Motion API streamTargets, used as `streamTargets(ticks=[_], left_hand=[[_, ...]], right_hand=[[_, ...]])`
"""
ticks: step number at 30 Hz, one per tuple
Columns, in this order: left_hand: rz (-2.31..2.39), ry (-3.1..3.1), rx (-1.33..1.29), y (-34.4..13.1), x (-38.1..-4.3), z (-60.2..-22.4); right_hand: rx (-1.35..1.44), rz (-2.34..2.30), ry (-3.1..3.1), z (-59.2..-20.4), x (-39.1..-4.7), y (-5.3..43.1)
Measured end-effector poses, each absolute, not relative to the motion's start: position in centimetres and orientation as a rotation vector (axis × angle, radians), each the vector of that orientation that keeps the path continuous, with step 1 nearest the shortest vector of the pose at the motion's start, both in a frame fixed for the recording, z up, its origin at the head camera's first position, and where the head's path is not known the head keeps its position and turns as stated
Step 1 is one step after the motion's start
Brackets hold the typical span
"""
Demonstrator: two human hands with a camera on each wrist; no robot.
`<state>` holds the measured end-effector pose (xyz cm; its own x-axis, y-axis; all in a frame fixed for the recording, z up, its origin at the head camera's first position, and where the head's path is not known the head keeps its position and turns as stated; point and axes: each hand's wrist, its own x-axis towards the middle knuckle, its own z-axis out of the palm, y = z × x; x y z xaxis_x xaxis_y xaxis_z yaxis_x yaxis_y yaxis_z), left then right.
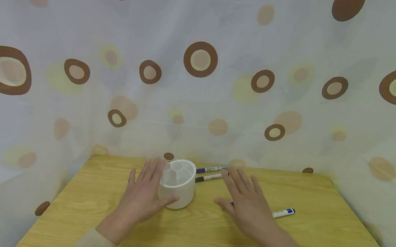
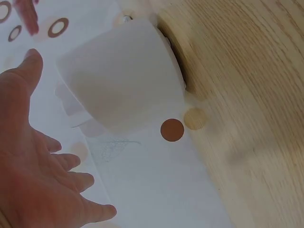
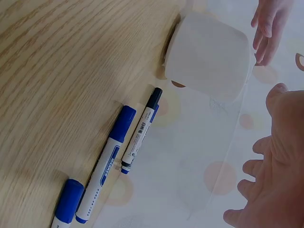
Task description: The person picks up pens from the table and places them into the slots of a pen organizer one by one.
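Observation:
My left hand point(image 1: 143, 199) is spread with straight fingers, its fingertips and thumb overlapping the left side of a white round pen holder point(image 1: 185, 195) in the head view. Dividers and a small central ring show inside the holder's top. Over the right part of the table, my right hand point(image 1: 248, 210) also has its fingers extended and grips nothing. Beneath it lie white markers with blue caps; a thick blue-capped marker point(image 3: 102, 173) shows whole in the right wrist view. A black-capped marker point(image 1: 211, 177) and a blue-capped marker point(image 1: 211, 169) lie behind, right of the holder.
The wooden table point(image 1: 314, 243) ends at a pale curtain point(image 1: 221, 102) with brown and yellow circles, which also hangs along both sides. Another blue-capped marker point(image 3: 69, 202) is cut off at the lower left of the right wrist view.

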<state>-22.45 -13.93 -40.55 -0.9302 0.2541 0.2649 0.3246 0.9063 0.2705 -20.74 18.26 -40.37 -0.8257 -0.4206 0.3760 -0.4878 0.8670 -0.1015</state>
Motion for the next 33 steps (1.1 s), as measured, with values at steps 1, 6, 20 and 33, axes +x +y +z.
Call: streamTargets(ticks=[1, 6, 20, 33], left_hand=[[-0.468, -2.850, -0.431, -13.9, -22.5, -40.5], [-0.526, -2.856, -0.401, -14.0, -23.0, -40.8], [-0.694, -2.841, -0.391, -13.9, -24.6, -42.0], [-0.813, -2.834, -0.403, -13.7, -24.9, -42.4]], right_hand=[[0.683, 0.280, -2.690, -40.3, -20.8, 18.1], [0.705, 0.274, -2.674, -40.4, -21.0, 17.8], [0.719, 0.255, -2.703, -41.1, -22.2, 16.8], [0.773, 0.337, -2.738, -41.2, -23.5, 15.6]])
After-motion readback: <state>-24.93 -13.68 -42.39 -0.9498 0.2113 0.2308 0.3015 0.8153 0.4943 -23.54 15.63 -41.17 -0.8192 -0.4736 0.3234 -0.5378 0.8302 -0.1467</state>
